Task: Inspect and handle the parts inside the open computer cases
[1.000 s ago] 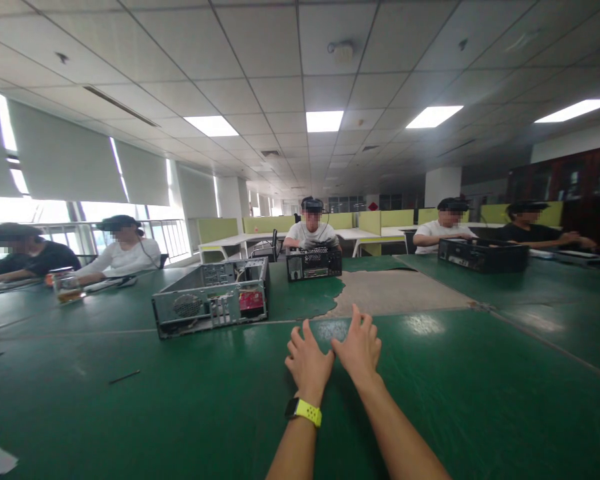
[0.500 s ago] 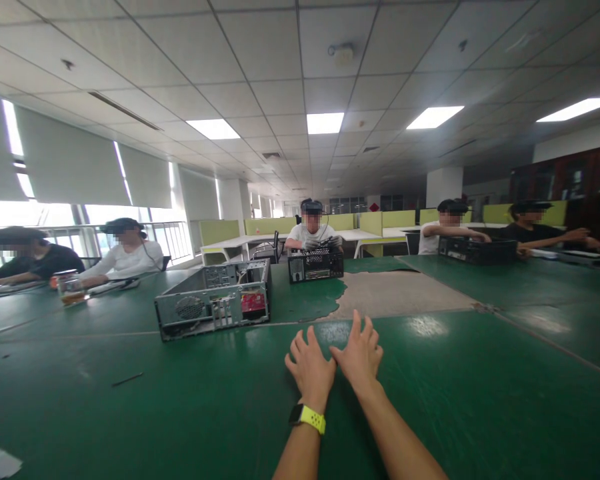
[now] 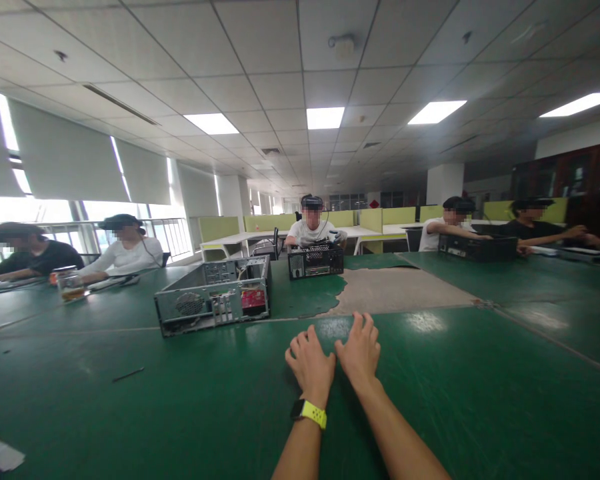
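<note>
My left hand [image 3: 311, 363], with a yellow-strapped watch [image 3: 310, 413] on its wrist, is open just above or on the green tabletop [image 3: 220, 407]. Beside it my right hand [image 3: 360, 350] is also open, palm down, its fingers slightly bent. Neither hand holds anything; the thumbs are close together with a small gap. Whether the fingertips touch the table I cannot tell. Nearest to them, to the left and further off, stands an opened metal computer case [image 3: 213, 297] with a red part inside.
Across the table a person [image 3: 313, 230] works at a black computer case [image 3: 316, 261]. More people sit left and right; a dark case [image 3: 477, 247] is at the right. A glass jar [image 3: 71, 287], a thin dark strip [image 3: 129, 375] and white paper [image 3: 1, 455] lie leftward. The green cover is torn [image 3: 395, 290].
My thumbs have drawn slightly apart, and my right fingers have come a little closer together. The person opposite has shifted their hands over the case.
</note>
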`<state>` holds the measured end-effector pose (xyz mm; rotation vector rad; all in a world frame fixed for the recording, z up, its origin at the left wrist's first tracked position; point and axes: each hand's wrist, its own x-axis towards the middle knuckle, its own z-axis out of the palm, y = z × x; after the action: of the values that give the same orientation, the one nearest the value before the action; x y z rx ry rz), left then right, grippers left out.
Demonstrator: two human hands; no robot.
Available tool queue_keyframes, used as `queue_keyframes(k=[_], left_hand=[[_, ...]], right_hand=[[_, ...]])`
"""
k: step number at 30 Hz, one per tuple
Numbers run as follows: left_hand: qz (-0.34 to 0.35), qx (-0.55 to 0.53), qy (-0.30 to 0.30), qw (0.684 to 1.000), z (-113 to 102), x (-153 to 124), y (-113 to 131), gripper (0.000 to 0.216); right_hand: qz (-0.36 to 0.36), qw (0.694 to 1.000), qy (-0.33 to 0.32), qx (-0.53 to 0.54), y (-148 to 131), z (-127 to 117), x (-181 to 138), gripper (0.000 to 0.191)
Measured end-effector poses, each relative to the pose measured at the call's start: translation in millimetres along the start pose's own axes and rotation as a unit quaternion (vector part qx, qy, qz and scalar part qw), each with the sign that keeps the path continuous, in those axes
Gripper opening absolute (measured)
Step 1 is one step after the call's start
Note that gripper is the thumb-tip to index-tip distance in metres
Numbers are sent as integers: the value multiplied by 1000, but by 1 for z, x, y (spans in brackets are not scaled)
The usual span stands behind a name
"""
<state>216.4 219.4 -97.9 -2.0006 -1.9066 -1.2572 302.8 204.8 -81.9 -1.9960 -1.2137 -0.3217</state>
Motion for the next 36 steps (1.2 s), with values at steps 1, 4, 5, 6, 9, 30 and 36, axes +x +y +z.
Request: queue_keyframes(k=[1, 4, 5, 6, 9, 30, 36], left_hand=[[-3, -6, 3, 1000, -1, 0, 1, 59], [-6, -14, 31, 999, -4, 0, 3, 70], [-3, -13, 37, 999, -5, 0, 3, 75], [1, -12, 41, 999, -5, 0, 4, 79], [8, -15, 62, 998, -9, 2, 7, 83], [-86, 137, -301, 940, -169, 5, -180, 79], [16, 112, -292, 950, -93, 37, -153, 65]], right_hand=[[0, 1000, 2, 0, 0, 0, 0, 67], [-3, 1000, 12, -3, 0, 3, -1, 78], [-5, 1000, 15, -5, 0, 4, -1, 80], [-6, 1000, 19, -6, 0, 5, -1, 82], [-10, 999, 50, -4, -3, 2, 0, 86], [-170, 912, -336, 166, 23, -50, -29, 29], [-200, 890, -371, 172, -6, -72, -65, 48]])
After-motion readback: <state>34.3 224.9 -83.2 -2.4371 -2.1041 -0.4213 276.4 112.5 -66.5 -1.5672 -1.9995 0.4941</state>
